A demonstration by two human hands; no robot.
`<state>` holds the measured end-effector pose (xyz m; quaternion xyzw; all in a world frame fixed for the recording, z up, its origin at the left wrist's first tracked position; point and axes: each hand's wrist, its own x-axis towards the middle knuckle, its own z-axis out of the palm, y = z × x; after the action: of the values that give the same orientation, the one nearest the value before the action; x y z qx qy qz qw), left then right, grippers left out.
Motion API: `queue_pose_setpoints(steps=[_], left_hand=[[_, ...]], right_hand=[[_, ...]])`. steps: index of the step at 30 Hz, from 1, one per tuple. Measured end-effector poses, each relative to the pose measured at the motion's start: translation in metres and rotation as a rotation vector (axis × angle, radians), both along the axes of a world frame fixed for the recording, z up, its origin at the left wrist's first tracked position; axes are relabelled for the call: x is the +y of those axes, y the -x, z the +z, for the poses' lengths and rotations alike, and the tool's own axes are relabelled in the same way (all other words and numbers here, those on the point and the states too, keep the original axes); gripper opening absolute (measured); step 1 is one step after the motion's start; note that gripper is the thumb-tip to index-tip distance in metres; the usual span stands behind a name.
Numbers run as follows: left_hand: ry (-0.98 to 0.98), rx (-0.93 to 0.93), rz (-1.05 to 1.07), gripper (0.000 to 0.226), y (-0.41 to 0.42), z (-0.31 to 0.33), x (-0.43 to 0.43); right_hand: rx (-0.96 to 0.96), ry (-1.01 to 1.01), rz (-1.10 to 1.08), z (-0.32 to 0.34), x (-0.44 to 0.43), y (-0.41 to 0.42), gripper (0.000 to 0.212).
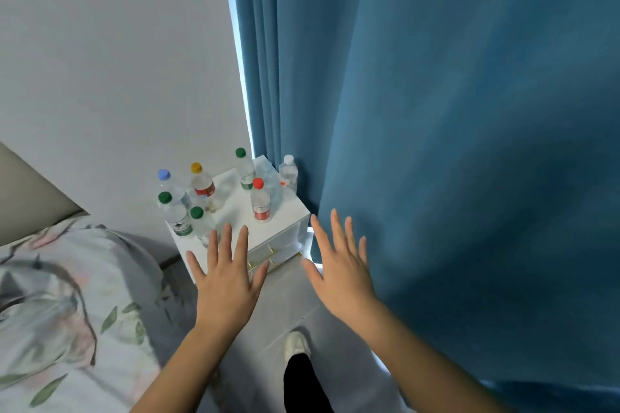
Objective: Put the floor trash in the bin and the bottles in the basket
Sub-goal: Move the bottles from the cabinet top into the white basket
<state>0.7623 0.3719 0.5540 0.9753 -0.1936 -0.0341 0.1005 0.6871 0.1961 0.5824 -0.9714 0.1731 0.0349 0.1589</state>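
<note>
Clear plastic bottles, glossy white nightstand, matt blue cloth curtain.

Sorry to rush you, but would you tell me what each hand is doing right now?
Left hand: open, fingers spread, holding nothing.
Right hand: open, fingers spread, holding nothing.

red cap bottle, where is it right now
In the head view the red-capped bottle stands upright on the white nightstand, near its front right, just in front of a green-capped bottle.
</note>
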Motion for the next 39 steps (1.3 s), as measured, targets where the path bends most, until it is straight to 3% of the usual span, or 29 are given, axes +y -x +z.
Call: queue_pose_setpoints(steps=[6, 10, 19, 25, 32, 39], left_hand=[[-0.045, 0.050, 0.118, 0.080, -0.076, -0.029, 0.001], [-0.093, 0.110, 0.204, 0.070, -0.118, -0.047, 0.003], [-0.190, 0.271, 0.231, 0.072, -0.208, -0.077, 0.013], [-0.210, 0.347, 0.214, 0.078, -0.259, -0.091, 0.022], [-0.250, 0.416, 0.110, 0.049, -0.291, -0.118, 0.041], [-0.214, 0.409, -0.042, 0.039, -0.309, -0.132, 0.049]], right_hand=[[0.089, -0.004, 0.124, -0.027, -0.011, -0.107, 0.069], [0.167, 0.009, 0.191, -0.047, -0.017, -0.170, 0.069], [0.323, 0.002, 0.117, -0.090, -0.021, -0.256, 0.070], [0.371, 0.000, 0.074, -0.102, -0.006, -0.296, 0.063], [0.460, 0.009, -0.005, -0.122, 0.013, -0.338, 0.056], [0.481, 0.059, -0.016, -0.132, 0.020, -0.355, 0.043]])
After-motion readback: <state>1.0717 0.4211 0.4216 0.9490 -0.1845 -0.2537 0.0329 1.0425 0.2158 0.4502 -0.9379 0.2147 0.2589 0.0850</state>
